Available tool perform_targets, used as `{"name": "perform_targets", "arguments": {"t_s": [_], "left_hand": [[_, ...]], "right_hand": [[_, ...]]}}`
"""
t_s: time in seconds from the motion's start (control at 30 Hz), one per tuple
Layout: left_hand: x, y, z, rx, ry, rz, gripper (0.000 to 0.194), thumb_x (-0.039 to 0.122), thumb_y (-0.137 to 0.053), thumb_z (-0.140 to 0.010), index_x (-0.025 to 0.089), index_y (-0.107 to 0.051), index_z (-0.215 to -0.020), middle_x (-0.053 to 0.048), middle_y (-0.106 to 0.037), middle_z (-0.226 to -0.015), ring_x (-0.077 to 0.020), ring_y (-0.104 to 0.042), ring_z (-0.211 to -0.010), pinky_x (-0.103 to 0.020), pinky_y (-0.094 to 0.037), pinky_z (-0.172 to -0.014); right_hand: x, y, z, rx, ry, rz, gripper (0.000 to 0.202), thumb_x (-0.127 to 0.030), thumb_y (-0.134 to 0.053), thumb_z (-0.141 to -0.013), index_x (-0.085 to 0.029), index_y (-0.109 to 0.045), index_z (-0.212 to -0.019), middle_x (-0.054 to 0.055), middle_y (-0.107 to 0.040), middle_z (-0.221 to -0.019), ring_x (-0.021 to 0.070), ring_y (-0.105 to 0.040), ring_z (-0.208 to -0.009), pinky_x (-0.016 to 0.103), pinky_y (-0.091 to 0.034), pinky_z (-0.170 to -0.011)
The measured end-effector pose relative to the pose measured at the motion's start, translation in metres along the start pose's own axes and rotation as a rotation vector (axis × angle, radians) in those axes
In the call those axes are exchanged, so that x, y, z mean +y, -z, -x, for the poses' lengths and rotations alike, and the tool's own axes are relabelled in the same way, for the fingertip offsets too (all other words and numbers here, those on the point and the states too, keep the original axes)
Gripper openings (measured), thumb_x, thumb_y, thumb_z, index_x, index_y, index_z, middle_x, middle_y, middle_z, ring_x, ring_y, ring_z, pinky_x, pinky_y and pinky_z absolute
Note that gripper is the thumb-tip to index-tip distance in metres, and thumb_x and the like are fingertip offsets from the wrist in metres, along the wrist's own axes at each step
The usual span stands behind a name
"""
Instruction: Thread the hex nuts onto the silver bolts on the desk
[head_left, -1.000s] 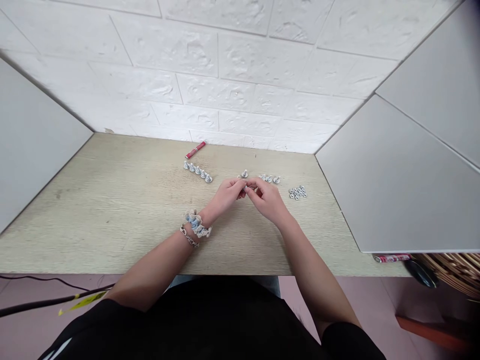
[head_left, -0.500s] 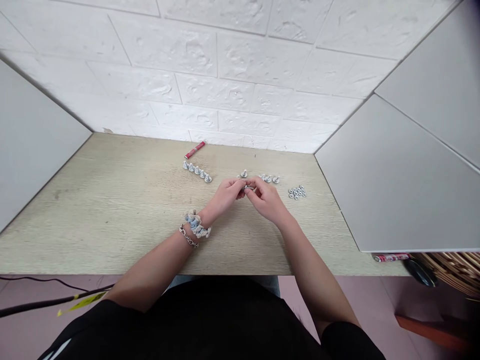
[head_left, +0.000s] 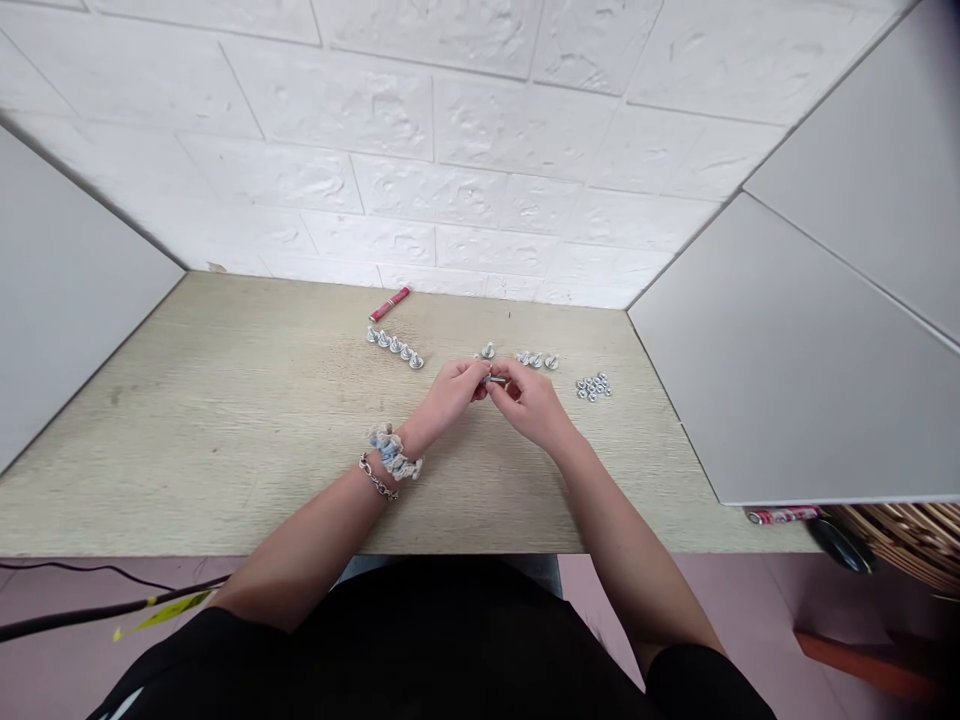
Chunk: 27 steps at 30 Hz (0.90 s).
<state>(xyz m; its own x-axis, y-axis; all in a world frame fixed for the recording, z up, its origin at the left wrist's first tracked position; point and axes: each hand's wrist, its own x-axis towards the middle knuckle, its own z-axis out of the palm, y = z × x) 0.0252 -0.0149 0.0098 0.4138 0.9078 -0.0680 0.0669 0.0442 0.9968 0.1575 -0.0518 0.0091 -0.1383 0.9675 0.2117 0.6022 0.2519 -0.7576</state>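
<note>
Over the middle of the table, my two hands meet around a small metal bolt (head_left: 496,379), its shank pointing right. My left hand (head_left: 456,388) is closed on the head end, which its fingers mostly cover. The fingers of my right hand (head_left: 527,397) are closed around the shank side; whether a nut or washer is between them is hidden. Just beyond the hands, one bolt with a washer (head_left: 488,351) stands on its head, and a short row of similar bolts (head_left: 536,360) stands to its right.
To the left runs a slanted row of several bolts with washers (head_left: 394,345). A red tube (head_left: 390,304) lies behind it. A cluster of nuts (head_left: 593,387) sits at the right. White brick wall (head_left: 390,185) closes the back, grey panels (head_left: 795,360) the sides.
My right fingers have shifted slightly, and more of the bolt's shank shows between the hands. The other bolts and the nuts stay where they were.
</note>
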Motion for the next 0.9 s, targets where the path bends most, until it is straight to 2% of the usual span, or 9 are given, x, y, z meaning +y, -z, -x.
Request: {"name": "perform_targets", "arguments": {"t_s": [0.33,0.67,0.73,0.9], "left_hand": [[-0.0015,0.0010,-0.0013,0.001,-0.032,-0.057,0.029,0.031,-0.040,-0.073,0.016,-0.037,-0.048,0.004,-0.036,-0.047,-0.0075,-0.033,-0.048,-0.022,-0.025,-0.047],[0.0020,-0.0001,0.0023,-0.055,0.008,0.047,0.029,0.030,-0.043,-0.074,0.016,-0.035,-0.049,0.004,-0.033,-0.050,-0.0065,-0.030,-0.048,-0.021,-0.025,-0.046],[0.0010,-0.0003,0.0018,-0.054,0.015,0.104,0.029,0.030,-0.044,-0.073,0.016,-0.037,-0.049,0.004,-0.034,-0.050,-0.0062,-0.031,-0.049,-0.020,-0.027,-0.047],[-0.0021,-0.0005,-0.0004,-0.053,0.066,0.443,0.019,0.028,-0.050,-0.070,0.014,-0.046,-0.058,0.003,-0.043,-0.057,-0.0057,-0.040,-0.054,-0.019,-0.038,-0.058]], "right_hand": [[-0.0017,0.0026,0.0007,-0.011,0.018,0.021,0.019,-0.027,-0.045,-0.078,-0.021,-0.057,-0.092,-0.001,-0.062,-0.072,0.0106,-0.049,-0.057,0.023,-0.037,-0.057],[0.0022,0.0022,0.0012,-0.030,0.031,0.023,0.018,-0.029,-0.045,-0.079,-0.022,-0.056,-0.090,-0.001,-0.063,-0.075,0.0113,-0.051,-0.059,0.024,-0.037,-0.058],[0.0034,0.0017,0.0008,-0.026,0.033,0.020,0.018,-0.030,-0.045,-0.079,-0.022,-0.056,-0.091,-0.001,-0.062,-0.075,0.0116,-0.051,-0.059,0.024,-0.038,-0.058],[0.0032,0.0004,-0.0006,0.051,0.069,0.060,0.019,-0.035,-0.043,-0.083,-0.022,-0.057,-0.089,0.001,-0.062,-0.076,0.0137,-0.053,-0.066,0.024,-0.038,-0.060]]}}
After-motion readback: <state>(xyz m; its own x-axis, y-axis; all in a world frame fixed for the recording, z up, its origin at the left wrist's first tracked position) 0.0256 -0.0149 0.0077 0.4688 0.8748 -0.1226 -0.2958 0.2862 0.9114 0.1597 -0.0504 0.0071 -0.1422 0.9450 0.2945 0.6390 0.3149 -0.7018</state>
